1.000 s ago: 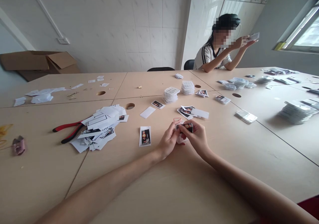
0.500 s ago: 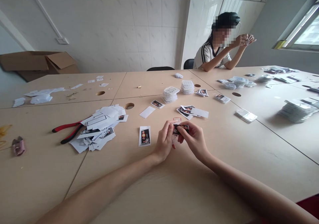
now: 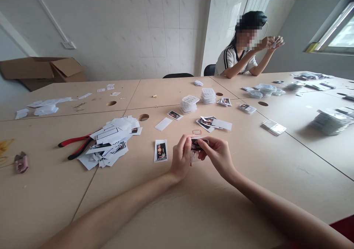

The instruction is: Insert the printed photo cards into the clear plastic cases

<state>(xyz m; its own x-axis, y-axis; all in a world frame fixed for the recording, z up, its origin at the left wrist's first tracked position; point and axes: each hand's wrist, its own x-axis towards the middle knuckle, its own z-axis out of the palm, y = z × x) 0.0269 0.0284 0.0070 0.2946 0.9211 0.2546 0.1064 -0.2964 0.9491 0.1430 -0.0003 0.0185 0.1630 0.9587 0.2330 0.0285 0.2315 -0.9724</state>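
Note:
My left hand (image 3: 180,157) is closed around the edge of a small clear plastic box (image 3: 196,156), its thumb upright beside a black printed label (image 3: 195,144). Over the label bend the thumb and fingers of my right hand (image 3: 220,156), pinching it against the top of the box. How much of the label touches the box I cannot make out. Just beyond the hands is a small red-outlined rectangle (image 3: 197,132) on the table. A white-backed printed sticker (image 3: 160,151) lies left of my left hand.
Red-handled pliers (image 3: 74,145) lie beside a pile of paper backings (image 3: 112,140) on the left. Ahead are stacked clear boxes (image 3: 189,104) and more printed stickers (image 3: 208,123). Packed cases (image 3: 330,121) are at right. Across the table sits a co-worker (image 3: 240,59), hands raised.
My right thumb and fingers have shifted slightly over the label, and more of the clear box shows beneath it. Both hands stay in nearly the same place.

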